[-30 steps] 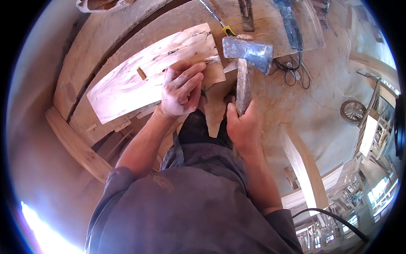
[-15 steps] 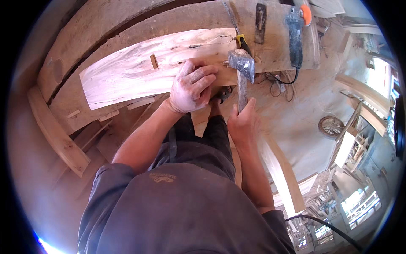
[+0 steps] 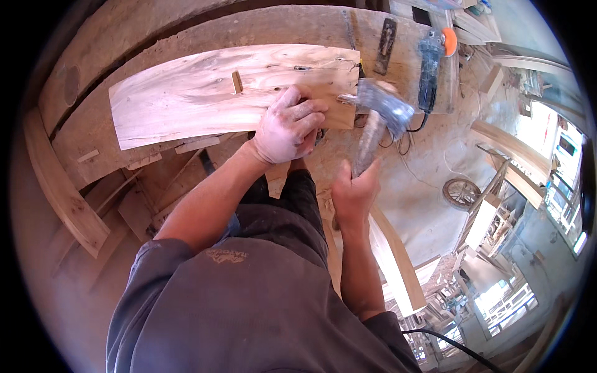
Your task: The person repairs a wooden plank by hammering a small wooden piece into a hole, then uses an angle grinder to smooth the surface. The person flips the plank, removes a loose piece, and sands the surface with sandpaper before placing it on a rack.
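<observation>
1. As I watch through the head camera, the left hand (image 3: 289, 127) lies over the near edge of a long, pale wooden board (image 3: 180, 93), back of the hand toward me, fingers curled inward.
2. Further right, the right hand (image 3: 356, 189) has its fingers wrapped around the worn, grey-brown wooden handle of a hammer-like tool with a grey metal head (image 3: 387, 107), the head raised beside the board's right end.
3. Because the left palm is turned away, I cannot tell whether those fingers hold anything.
4. The metal head is blurred, and I cannot tell if it touches the board; a yellow sliver (image 3: 361, 67) nearby is mostly covered.
5. The board rests on a dusty brown wooden workbench (image 3: 401, 74): streaky, wavy grain, a small brown wooden piece (image 3: 237, 81) near its middle, then a narrow dark slot (image 3: 303, 68).
</observation>
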The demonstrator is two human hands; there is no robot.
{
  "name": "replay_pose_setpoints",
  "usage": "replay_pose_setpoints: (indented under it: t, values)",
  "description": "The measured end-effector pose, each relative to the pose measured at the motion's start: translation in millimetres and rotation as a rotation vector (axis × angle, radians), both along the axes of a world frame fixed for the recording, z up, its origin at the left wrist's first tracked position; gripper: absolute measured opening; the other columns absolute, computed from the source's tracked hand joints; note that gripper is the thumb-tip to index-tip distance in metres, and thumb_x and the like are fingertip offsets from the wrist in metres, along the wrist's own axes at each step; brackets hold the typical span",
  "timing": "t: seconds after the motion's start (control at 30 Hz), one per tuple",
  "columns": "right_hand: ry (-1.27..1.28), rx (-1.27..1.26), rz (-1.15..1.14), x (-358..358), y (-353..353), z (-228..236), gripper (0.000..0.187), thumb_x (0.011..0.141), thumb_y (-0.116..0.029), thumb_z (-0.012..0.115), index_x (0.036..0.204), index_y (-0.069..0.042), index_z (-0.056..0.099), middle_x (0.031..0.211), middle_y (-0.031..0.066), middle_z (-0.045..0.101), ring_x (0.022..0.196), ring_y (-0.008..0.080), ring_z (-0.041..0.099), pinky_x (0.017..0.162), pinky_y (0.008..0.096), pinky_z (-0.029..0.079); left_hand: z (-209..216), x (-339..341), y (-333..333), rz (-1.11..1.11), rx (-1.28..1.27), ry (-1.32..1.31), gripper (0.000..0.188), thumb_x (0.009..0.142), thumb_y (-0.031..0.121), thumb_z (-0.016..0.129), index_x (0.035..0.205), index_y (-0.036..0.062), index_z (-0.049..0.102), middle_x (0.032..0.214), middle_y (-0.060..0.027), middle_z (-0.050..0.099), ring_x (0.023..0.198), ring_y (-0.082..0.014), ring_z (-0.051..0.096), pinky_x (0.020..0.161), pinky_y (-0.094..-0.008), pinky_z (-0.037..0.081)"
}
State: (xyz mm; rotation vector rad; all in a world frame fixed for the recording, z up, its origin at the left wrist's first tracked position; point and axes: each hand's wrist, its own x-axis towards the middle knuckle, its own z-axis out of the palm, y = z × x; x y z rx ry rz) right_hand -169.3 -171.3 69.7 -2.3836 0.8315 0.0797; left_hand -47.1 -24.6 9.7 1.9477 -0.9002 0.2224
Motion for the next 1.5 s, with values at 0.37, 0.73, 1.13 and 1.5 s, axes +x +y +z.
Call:
replay_pose_setpoints:
  t: [0.37, 0.73, 1.13, 1.5]
  values:
    - [0.011, 0.547, -0.248, -13, -51, -13, 0.027, 0.087, -0.015, 0.074, 0.099, -0.002, 0.054, 0.07, 0.0099, 0.063, 0.053, 0.0219, 0.062, 0.048, 0.0364, 0.049, 0, 4, 1, -0.029, 0.011, -0.003, 0.024, 0.064, -0.001, 0.07, 0.088, 0.0048, 0.067, 0.108, -0.0076, 0.07, 0.1, -0.0318, 0.062, 0.087, -0.0427, 0.053]
    - [0.024, 0.888, -0.091, 95, -177, -92, 0.018, 0.088, -0.019, 0.074, 0.09, -0.004, 0.065, 0.065, 0.005, 0.061, 0.047, 0.0158, 0.058, 0.045, 0.0311, 0.046, 19, -40, 16, 0.222, 0.276, 0.013, 0.028, 0.071, -0.012, 0.062, 0.096, 0.0, 0.067, 0.126, -0.0143, 0.069, 0.122, -0.0397, 0.06, 0.102, -0.0469, 0.051]
    - [-0.161, -0.258, 0.207, 128, -246, -113, 0.052, 0.086, -0.022, 0.073, 0.13, 0.0, 0.058, 0.123, 0.0221, 0.062, 0.116, 0.0371, 0.06, 0.103, 0.0446, 0.046, 43, -129, -85, 0.515, 0.489, 0.224, 0.035, 0.073, -0.013, 0.058, 0.105, 0.0, 0.065, 0.142, -0.0239, 0.057, 0.134, -0.0478, 0.048, 0.111, -0.0553, 0.041]
    - [0.184, -0.086, 0.195, 181, -338, -133, 0.052, 0.068, -0.022, 0.076, 0.112, 0.001, 0.061, 0.102, 0.0182, 0.07, 0.096, 0.035, 0.071, 0.087, 0.0452, 0.055, 42, -109, -146, 0.323, 0.283, 0.414, 0.027, 0.08, -0.007, 0.066, 0.106, -0.0038, 0.068, 0.121, -0.0215, 0.067, 0.111, -0.0401, 0.063, 0.095, -0.0461, 0.053]
